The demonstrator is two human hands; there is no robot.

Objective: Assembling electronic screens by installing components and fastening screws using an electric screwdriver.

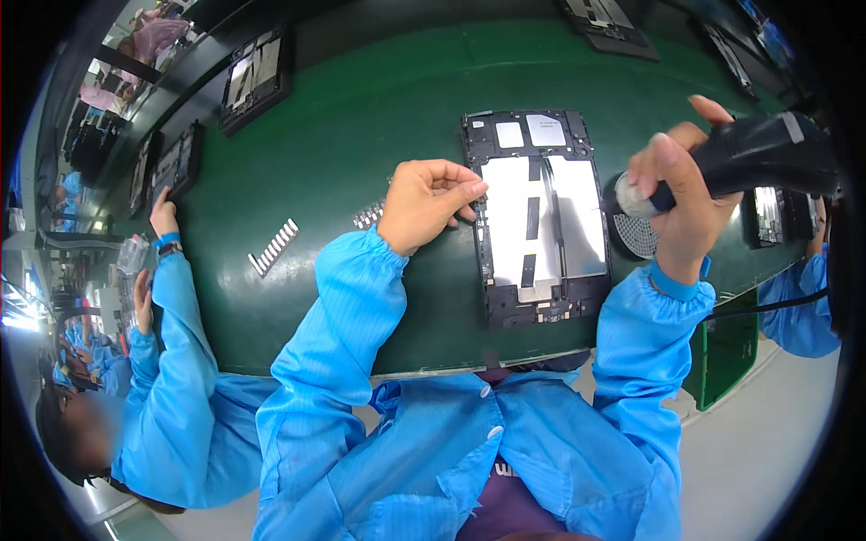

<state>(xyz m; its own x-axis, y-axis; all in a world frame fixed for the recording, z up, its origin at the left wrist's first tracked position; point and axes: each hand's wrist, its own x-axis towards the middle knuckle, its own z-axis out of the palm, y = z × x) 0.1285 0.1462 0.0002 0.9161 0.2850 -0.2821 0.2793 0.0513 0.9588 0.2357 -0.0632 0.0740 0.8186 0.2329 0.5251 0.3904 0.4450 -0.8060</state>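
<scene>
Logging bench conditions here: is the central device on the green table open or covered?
Open: the device lies flat with its silver panels and black strips exposed to view.

Bench (379, 90): green top, spans the middle of the frame; soft sheen left of centre; pale, worn-looking front edge, curved by the lens. A dark band (361, 25) borders its far side along the upper frame. Floor (785, 424): pale grey, visible lower right. Green box (743, 361): under the bench edge, lower right. Dark bar (126, 63): slants across upper left. Light (23, 320): intense white glare, far left edge; surroundings there cluttered, detail indistinct.
</scene>
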